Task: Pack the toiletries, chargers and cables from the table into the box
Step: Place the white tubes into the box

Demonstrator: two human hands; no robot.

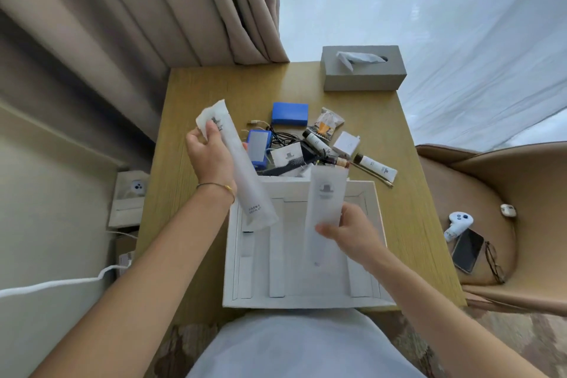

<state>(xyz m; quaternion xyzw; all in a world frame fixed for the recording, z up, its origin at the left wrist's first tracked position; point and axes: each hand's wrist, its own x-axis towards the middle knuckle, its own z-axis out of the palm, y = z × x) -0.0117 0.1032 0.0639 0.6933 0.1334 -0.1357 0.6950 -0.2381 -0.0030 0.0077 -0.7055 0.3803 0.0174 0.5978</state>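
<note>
Two blurred white sachets (323,209), print unreadable, partly hide the box (302,301).

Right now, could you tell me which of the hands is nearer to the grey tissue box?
Neither is close, and it is hard to call. The left hand is raised over the table's left side; the right hand hangs over the white box, nearer the person than the tissue box.

Two white sachets (242,169) (325,212), two blue chargers (290,113) (258,144), one white box (376,224), one tissue box (363,74)
</note>
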